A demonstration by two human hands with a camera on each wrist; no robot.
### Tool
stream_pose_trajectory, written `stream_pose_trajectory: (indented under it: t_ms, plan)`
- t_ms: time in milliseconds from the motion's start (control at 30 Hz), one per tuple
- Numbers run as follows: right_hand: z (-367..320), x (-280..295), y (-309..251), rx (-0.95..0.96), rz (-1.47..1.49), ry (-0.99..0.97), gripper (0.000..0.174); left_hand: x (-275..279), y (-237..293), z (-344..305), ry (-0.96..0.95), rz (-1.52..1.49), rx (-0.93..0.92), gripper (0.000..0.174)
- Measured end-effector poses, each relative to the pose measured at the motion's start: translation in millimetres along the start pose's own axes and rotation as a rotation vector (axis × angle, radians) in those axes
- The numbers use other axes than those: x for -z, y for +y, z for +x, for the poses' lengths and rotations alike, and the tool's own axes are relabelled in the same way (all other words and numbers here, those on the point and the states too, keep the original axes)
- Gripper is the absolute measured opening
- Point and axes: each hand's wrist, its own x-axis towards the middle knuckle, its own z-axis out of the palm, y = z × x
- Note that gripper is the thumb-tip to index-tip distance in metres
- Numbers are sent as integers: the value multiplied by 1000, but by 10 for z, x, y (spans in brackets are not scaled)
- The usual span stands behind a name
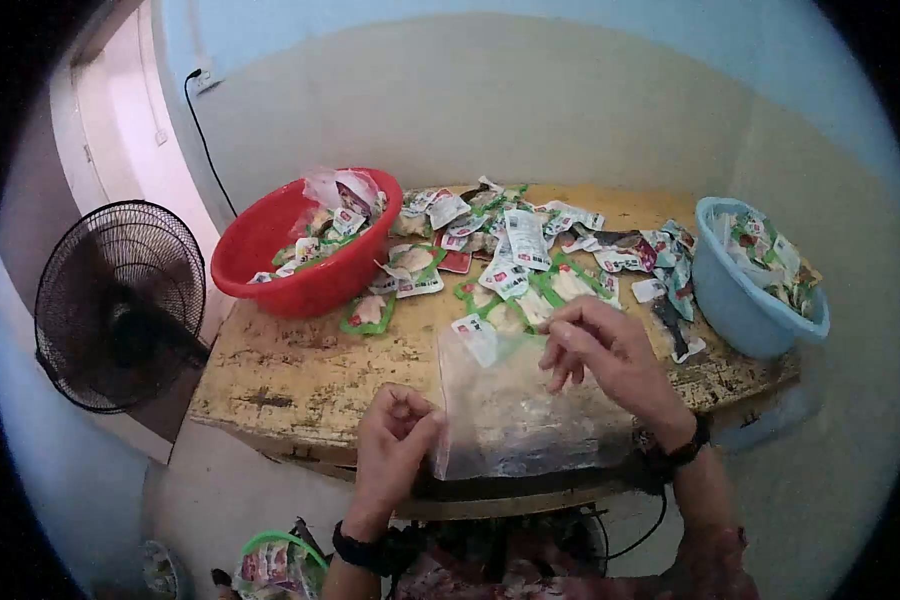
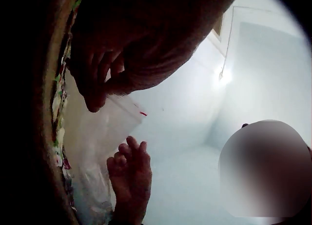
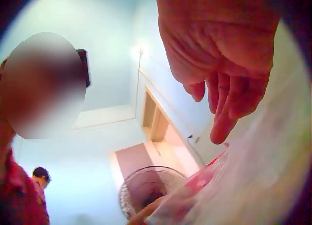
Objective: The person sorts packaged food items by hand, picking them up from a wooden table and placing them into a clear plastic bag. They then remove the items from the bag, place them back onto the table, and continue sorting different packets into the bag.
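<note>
Head view: a clear plastic bag (image 1: 515,415) hangs over the front edge of the bench (image 1: 300,370). The left hand (image 1: 395,440) has its grip pinched on the bag's left edge. The right hand (image 1: 600,350) curls its fingers at the mouth, though I cannot tell whether they clamp it. The bag looks nearly empty, so filling seems barely begun. Loose packets (image 1: 510,250) cover the worn bench between a red basin (image 1: 260,250) and a blue basin (image 1: 740,300). A fan (image 1: 120,305) stands by the pale wall (image 1: 520,110).

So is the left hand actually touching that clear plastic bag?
Touching. The left wrist view shows the left hand pinching the edge of the clear plastic bag between its fingertips; the head view agrees.
</note>
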Motion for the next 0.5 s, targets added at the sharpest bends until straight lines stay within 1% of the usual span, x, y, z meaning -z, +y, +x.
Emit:
stream_pose_trajectory:
  t_ms: [33,67,100,133,233,300,333,400,433,467,500]
  plan:
    - [169,73,38,45,-71,11,19,61,-34,39,-26,43,12,11]
    - [364,151,110,89,-140,23,19,98,-83,76,-30,21,17,10]
    - [608,252,257,176,-170,13,16,128,-139,111,-33,-2,22,10]
    - [833,324,329,178,-270,14,15,147,-184,132,-35,-26,29,11]
    - [1429,387,491,242,-667,20,16,210,-262,142,-102,-21,21,17]
    - [1751,316,560,266,-939,32,19,245,-280,139,-196,50,-20,20]
    - [1906,289,634,270,-1045,36,20,259,-289,136,-240,86,-40,21]
    - [2213,195,815,278,-1254,34,23,237,-244,138,-237,180,-126,19]
    - [2369,163,873,190,-1368,-10,26,217,-208,143,-231,226,-162,18]
    - [2496,142,950,141,-1425,-37,27,218,-198,143,-224,274,-195,17]
    - [2604,137,1026,93,-1483,-64,28,240,-243,162,-198,304,-275,17]
